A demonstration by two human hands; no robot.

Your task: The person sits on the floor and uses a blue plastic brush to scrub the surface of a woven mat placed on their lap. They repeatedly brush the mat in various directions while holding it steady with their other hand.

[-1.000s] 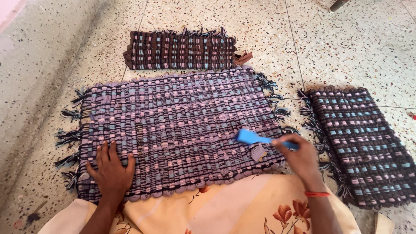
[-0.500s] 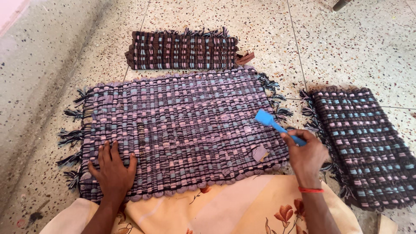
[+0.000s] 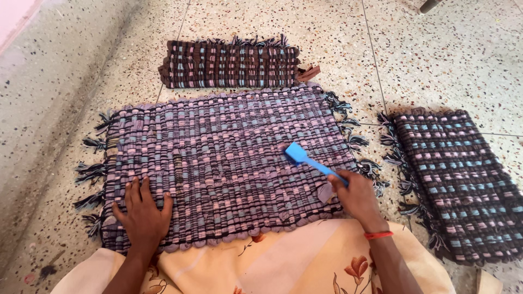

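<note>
Woven mat (image 3: 229,163), striped in lilac, pink and black, lies flat on the speckled floor (image 3: 436,60) straight ahead of the person, its long axis running side to side and fringes at both short ends. At its near-left corner the left hand (image 3: 143,213) rests palm down on the weave, fingers spread and holding nothing. Further across, the right hand (image 3: 354,197) is closed around the handle of a small blue brush (image 3: 306,159); the handle slants up and to the left from the fingers, so the brush head sits on the mat just beyond and left of that hand, near the mat's right end. The right hand is plainly the nearer to the brush. A folded dark mat (image 3: 231,62) lies beyond the big mat, well past both hands. Another dark mat (image 3: 455,179) lies to the right of the right hand, just beside the fringe. Floral cloth (image 3: 283,261) covers the lap, below both wrists.
</note>
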